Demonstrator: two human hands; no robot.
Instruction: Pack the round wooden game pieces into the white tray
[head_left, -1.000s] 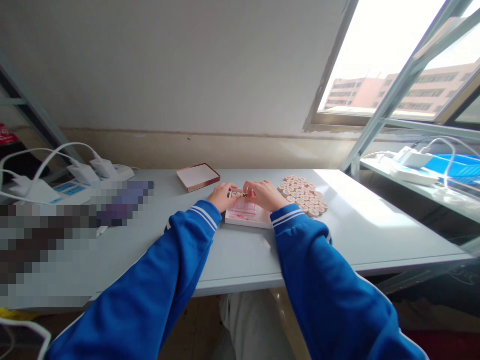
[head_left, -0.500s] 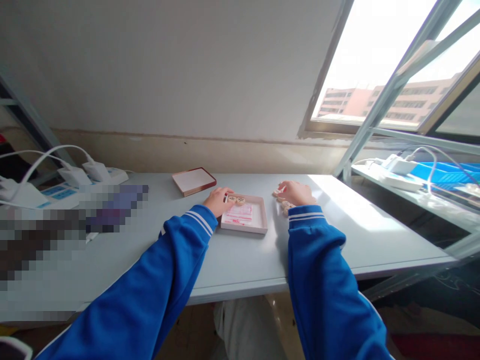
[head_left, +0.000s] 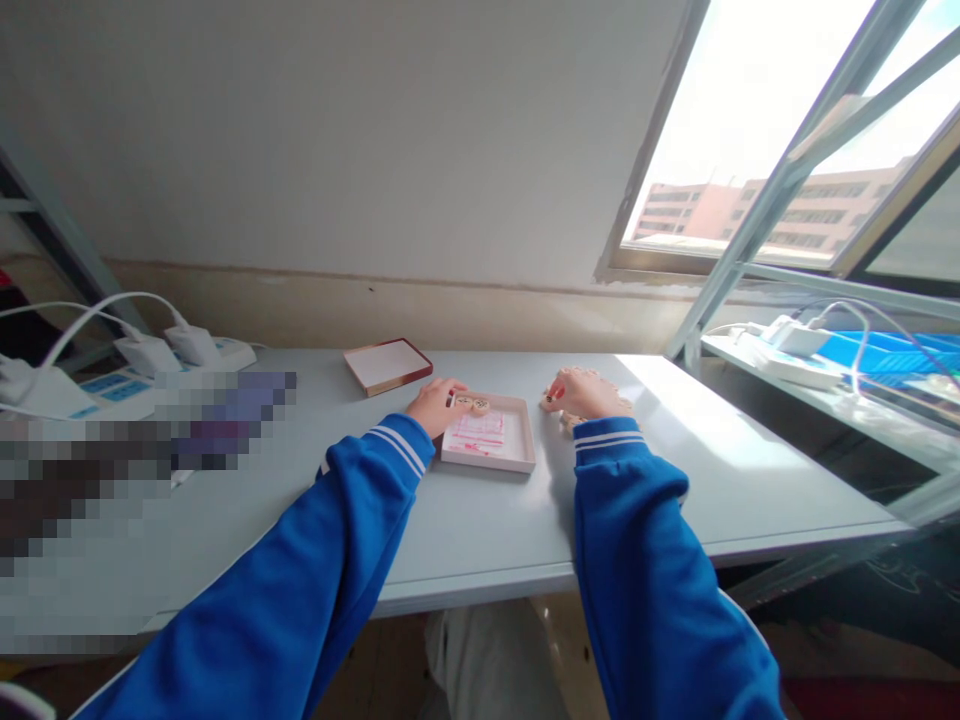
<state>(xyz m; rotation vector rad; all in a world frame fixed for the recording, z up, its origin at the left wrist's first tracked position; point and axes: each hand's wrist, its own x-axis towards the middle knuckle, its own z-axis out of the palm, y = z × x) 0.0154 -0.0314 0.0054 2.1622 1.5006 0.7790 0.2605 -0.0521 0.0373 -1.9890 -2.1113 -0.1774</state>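
Note:
My left hand (head_left: 439, 405) is at the far left corner of a shallow white open box (head_left: 491, 463), its fingers closed on the box's edge. Inside, two round wooden Chinese chess pieces (head_left: 480, 406) sit side by side along the back, with dark characters on top. A paper sheet with pink-red print (head_left: 480, 435) lies on the box floor. To the right of the box, my right hand (head_left: 585, 393) pinches one Chinese chess piece (head_left: 549, 399) between thumb and fingers. Several more pieces (head_left: 570, 421) lie under and around that hand, partly hidden by it.
The box lid (head_left: 388, 366) lies inside-up at the back left of the white table (head_left: 480, 535). Power strips with plugs (head_left: 150, 365) stand at the left, beside a blurred-out patch. A metal frame (head_left: 739, 240) and a shelf with a blue basket (head_left: 885, 352) are at the right.
My right hand has shifted slightly left and back from the pile, now with a piece showing at its fingertips. My left hand and the box stay in place.

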